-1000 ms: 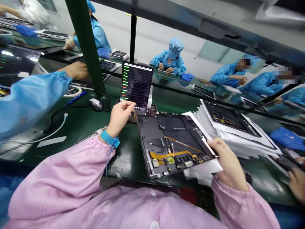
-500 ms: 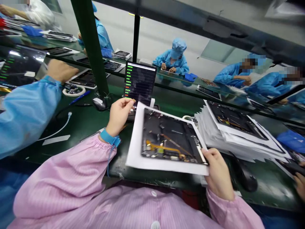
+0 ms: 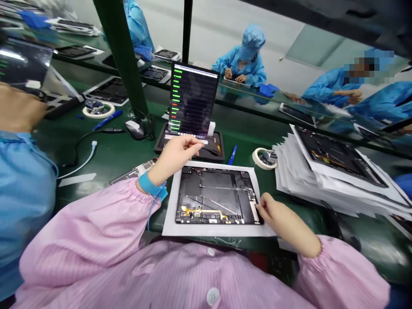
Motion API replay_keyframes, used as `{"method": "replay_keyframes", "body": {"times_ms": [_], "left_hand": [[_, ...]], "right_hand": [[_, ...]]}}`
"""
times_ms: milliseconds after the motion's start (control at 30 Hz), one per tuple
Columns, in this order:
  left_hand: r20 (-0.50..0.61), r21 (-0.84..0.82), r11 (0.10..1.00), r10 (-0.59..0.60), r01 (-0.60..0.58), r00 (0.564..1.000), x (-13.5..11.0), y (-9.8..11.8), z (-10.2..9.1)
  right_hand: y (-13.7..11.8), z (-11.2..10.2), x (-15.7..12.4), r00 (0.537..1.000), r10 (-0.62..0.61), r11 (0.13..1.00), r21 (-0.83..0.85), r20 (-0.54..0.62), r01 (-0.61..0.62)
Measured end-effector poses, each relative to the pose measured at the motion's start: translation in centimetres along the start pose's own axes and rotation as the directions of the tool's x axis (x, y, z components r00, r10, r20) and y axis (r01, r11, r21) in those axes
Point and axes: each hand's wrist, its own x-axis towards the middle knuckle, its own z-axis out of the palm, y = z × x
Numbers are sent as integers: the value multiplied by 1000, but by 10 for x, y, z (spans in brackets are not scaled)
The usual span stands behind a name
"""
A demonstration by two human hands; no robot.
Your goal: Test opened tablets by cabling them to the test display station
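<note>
An opened tablet housing (image 3: 222, 180), black with orange flex cables and small boards, lies on a white paper sheet (image 3: 170, 223) at the bench's front edge. My right hand (image 3: 273, 210) is at the housing's right edge, fingertips closed on that edge. My left hand (image 3: 178, 156), with a blue wrist strap (image 3: 150, 184), is above the housing's upper left corner. Its thumb and forefinger are pinched on something too small to make out. Just behind the left hand stands a lit screen (image 3: 195, 98) with green and red marks, in a dark tray (image 3: 220, 150).
To the right rises a stack of paper sheets (image 3: 299, 180) with another opened housing (image 3: 341, 156) on top. A tape roll (image 3: 265, 158), a blue pen (image 3: 232, 154) and a black mouse (image 3: 347, 236) lie nearby. A co-worker's hand (image 3: 21, 107) is at left, beside a green post (image 3: 124, 56).
My right hand has lowered the housing and its sheet from a tilted, raised position onto the bench. My left hand has moved right, still pinched. The co-worker's hand at left has moved nearer.
</note>
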Motion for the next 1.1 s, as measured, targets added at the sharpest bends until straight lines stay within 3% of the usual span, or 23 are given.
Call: {"method": "replay_keyframes", "body": {"times_ms": [67, 133, 200, 267, 333, 433, 600, 700, 800, 1100], "left_hand": [[83, 63, 998, -12, 7, 996, -1, 0, 0], [207, 111, 994, -46, 23, 977, -2, -2, 1], [345, 161, 985, -115, 62, 931, -3, -7, 2], [456, 209, 971, -202, 116, 867, -3, -12, 5], [518, 237, 954, -282, 181, 808, -4, -17, 7], [536, 288, 927, -365, 241, 762, -5, -20, 10], [528, 400, 891, -415, 214, 741, -6, -17, 15], [528, 438, 886, -388, 149, 755, -7, -15, 17], [529, 446, 888, -361, 110, 768, -7, -15, 17], [560, 470, 881, -346, 55, 753, -8, -15, 18]], "right_hand": [[-15, -10, 3, 995, 22, 979, -201, -99, -42], [-39, -17, 12, 980, -61, 972, -235, -190, 15], [-67, -16, 27, 956, -254, 965, -100, -145, 241], [-92, -7, 47, 897, -437, 891, 104, -66, 441], [-107, 7, 67, 867, -496, 829, 273, -43, 488], [-112, 27, 87, 885, -462, 799, 403, -65, 447], [-106, 35, 92, 892, -445, 760, 495, -76, 421], [-106, 34, 89, 892, -444, 761, 490, -82, 424], [-108, 35, 89, 894, -440, 768, 479, -86, 425], [-107, 36, 90, 891, -444, 772, 466, -94, 433]]}}
